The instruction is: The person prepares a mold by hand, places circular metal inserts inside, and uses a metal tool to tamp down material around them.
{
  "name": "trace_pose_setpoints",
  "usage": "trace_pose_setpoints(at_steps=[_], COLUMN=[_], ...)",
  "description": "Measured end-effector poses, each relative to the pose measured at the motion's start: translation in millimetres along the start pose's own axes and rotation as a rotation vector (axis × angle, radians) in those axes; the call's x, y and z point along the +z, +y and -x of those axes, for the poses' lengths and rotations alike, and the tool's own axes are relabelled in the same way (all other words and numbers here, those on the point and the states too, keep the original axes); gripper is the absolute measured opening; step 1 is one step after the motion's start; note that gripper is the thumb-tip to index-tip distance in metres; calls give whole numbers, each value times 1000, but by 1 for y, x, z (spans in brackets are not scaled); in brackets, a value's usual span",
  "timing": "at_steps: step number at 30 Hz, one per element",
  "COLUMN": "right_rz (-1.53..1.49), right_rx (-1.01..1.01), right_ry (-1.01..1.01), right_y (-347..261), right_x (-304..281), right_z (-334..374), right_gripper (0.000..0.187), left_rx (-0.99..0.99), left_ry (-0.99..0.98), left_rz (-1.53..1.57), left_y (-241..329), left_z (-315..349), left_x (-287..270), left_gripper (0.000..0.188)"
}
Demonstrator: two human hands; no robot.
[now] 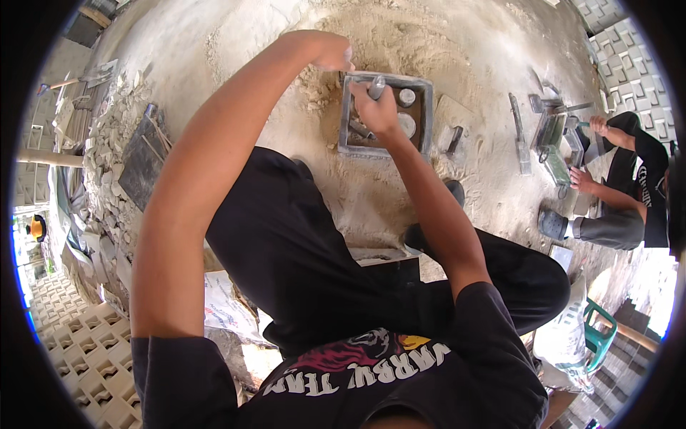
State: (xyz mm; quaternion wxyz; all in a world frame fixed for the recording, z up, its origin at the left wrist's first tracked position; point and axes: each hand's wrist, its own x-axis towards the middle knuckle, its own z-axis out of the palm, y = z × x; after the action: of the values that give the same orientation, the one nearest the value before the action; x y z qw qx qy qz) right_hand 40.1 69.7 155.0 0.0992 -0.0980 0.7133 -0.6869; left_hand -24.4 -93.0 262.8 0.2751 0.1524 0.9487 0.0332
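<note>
A grey rectangular mould [427, 118] lies on the sandy ground in front of me, with sandy material and round pale discs [406, 98] inside. My left hand [334, 53] is at its far left corner, fingers curled down against the rim; their tips are partly hidden. Over the left part of the mould, my right hand [376, 109] is closed round the rounded grey handle [377, 86] of a hand tool. My hand hides most of the tool's lower end, so its kind is unclear.
Loose sand [400, 43] is heaped beyond the mould. A dark metal piece [454, 139] lies to its right. Farther right, a co-worker [629, 186] handles another metal mould [554, 154]. Rubble [107, 164] and a dark board [143, 157] lie left; pale blocks [93, 350] are stacked lower left.
</note>
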Motion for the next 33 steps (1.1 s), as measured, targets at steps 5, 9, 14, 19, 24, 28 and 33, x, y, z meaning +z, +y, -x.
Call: trace_pose_setpoints(at_steps=[5,9,14,19,24,28,33], right_rz=[43,35,147,196,47,194,31], right_rx=[5,-54,-141,-232,-61,-80,-241], right_ry=[-63,-90,-138,-213,-167,-299,-105], right_y=[33,8,-4,2,-27,5,-35], right_x=[-13,-9,-15,-23,-16,-33,-21], right_z=[-1,6,21,33,24,25,42], right_gripper=[28,27,26,25,24,23,27], left_rx=[-11,52,114,46,33,112,66], left_ry=[-47,-29,-53,5,-38,-5,-30], left_rz=[-5,4,155,62,43,84,67], left_y=[10,0,3,2,8,24,16], left_z=[-5,-8,-2,-2,-1,-4,0], left_x=[-1,2,-4,-4,-2,-9,-5], left_gripper=[41,41,42,43,42,42,43])
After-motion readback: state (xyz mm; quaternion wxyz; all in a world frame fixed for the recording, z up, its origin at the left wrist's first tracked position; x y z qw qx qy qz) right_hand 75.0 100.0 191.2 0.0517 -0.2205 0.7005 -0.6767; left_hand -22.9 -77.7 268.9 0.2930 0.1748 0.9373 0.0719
